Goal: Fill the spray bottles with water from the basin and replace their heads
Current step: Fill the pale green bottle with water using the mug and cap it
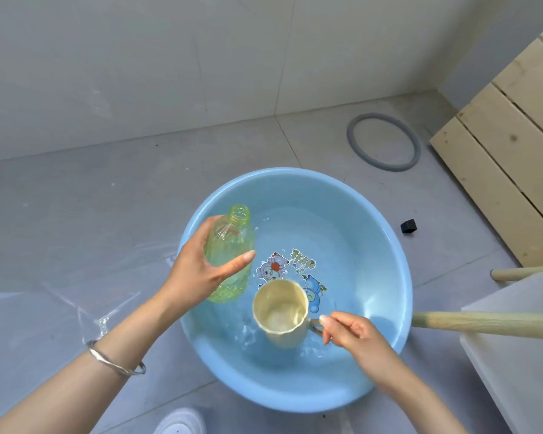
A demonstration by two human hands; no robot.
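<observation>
Left hand grips an uncapped clear green plastic bottle over the round blue plastic basin; right hand pinches the handle of a cream plastic cup dipped in the basin's water.

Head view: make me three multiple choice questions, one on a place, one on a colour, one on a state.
1. Where is the cup? A in a sink; B on a shelf; C in the basin.
2. What colour is the bottle? A red; B green; C black.
3. How is the bottle's neck? A open, no head on it; B closed by a spray head; C plugged with a cork.

Answers:
1 C, the right hand holds the cup by its handle inside the basin.
2 B, clear green plastic shows in the left hand.
3 A, the bare threaded mouth shows at the top.
</observation>
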